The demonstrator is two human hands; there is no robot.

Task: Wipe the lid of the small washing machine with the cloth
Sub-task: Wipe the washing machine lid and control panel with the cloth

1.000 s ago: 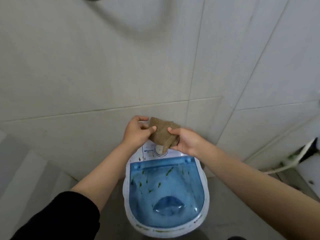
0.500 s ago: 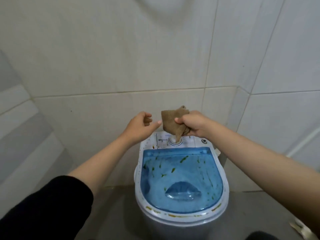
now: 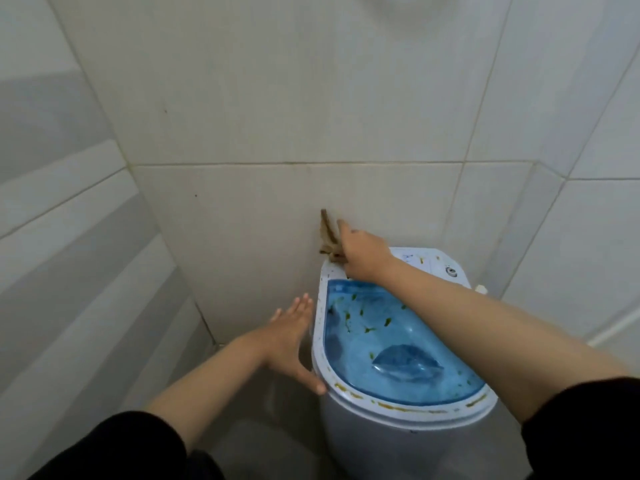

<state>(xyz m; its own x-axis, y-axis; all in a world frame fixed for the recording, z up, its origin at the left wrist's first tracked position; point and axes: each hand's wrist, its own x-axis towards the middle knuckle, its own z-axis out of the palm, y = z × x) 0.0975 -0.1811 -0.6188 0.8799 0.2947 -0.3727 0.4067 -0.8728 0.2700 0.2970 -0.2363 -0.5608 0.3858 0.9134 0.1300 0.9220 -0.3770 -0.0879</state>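
The blue lid (image 3: 398,344), green-flecked and unwiped, sits at centre frame on the washer (image 3: 391,441), while at its eleven o'clock corner the right hand (image 3: 363,252) pinches the cloth (image 3: 328,237) to begin, and the left hand (image 3: 289,337), fingers spread, steadies the nine o'clock rim.

The light is soft and a bit dim, the picture looks a little blurry, and straight lines bend near the edges.

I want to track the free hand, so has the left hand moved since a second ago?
Yes. The left hand has let go of the cloth and dropped from above the washing machine's control panel to its left side, open against the rim.
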